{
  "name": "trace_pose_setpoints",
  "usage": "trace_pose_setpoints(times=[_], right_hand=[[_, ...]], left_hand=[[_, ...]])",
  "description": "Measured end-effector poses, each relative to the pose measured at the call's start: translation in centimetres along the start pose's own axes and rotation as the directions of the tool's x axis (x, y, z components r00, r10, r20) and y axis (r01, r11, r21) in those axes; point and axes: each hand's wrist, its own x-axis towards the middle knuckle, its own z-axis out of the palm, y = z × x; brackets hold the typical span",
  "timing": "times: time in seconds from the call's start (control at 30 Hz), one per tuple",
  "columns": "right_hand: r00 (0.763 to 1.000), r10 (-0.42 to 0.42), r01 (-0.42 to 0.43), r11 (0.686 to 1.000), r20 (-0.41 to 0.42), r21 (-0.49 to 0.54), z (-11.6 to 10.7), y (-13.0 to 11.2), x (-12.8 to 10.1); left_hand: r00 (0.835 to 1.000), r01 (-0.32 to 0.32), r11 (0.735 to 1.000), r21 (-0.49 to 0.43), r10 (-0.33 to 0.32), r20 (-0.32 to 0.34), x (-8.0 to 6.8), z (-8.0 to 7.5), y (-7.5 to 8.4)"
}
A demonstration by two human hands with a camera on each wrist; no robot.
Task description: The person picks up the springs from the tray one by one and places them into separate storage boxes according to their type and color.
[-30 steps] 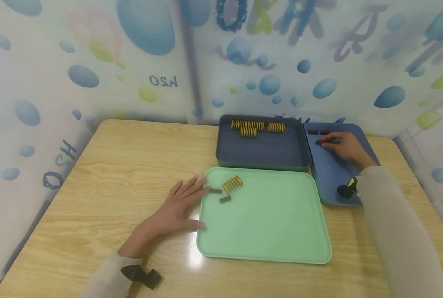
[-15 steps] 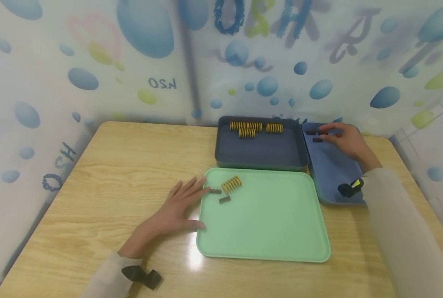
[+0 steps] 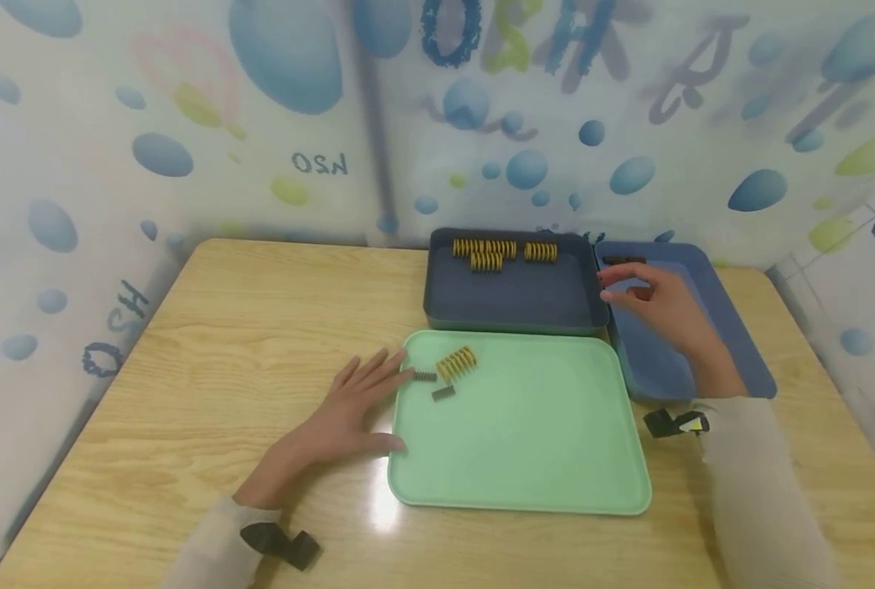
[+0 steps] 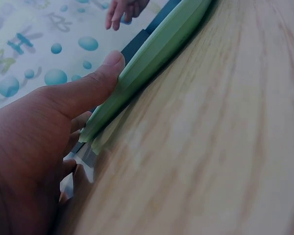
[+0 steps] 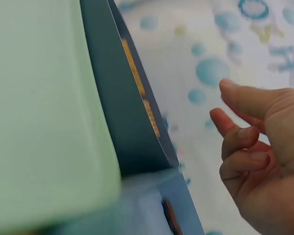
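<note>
Dark pieces (image 3: 624, 259), blue tray (image 3: 647, 360) (shapes unclear)

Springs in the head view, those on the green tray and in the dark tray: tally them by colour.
Yellow springs: 5 (4 in the dark tray, 1 on the green tray)
Dark springs: 2 (both on the green tray)
Total: 7

My left hand (image 3: 345, 415): spread at the green tray (image 3: 526, 425), lower left of centre
My right hand (image 3: 661, 309): over the blue tray (image 3: 643, 361), right of centre
Dark tray (image 3: 511, 298): four gold springs (image 3: 486, 262), upper centre
</note>
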Motion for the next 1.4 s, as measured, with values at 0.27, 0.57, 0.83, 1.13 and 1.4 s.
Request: trace_pose_setpoints(times=[0.27,0.57,0.83,1.13,1.4], right_hand=[[0.999,-0.032,0.028,0.995,0.040,0.093,3.9,-2.2,-1.6],[0.984,-0.106,0.067,0.966,0.146,0.248,9.1,-6.3,-2.9],[0.960,-0.102,0.023,0.957,0.261,0.290,13.0,-6.6,-3.1],[0.928,-0.159,0.074,0.965,0.338,0.252,15.4,-6.1,-2.8],[0.913,-0.169,0.091,0.971,0.371,0.219,16.3,-5.8,-2.5]], left_hand=[[1.000,0.003,1.000,-0.018,-0.003,0.000,0.1,0.1,0.0],[1.000,-0.014,1.000,-0.013,0.013,-0.023,0.2,-0.1,0.0],[1.000,0.004,1.000,-0.010,-0.004,-0.007,0.1,-0.3,0.1],[1.000,0.006,1.000,-0.008,-0.006,-0.006,0.1,0.0,0.0],[1.000,0.011,1.000,-0.011,-0.011,0.002,0.1,0.2,-0.1]])
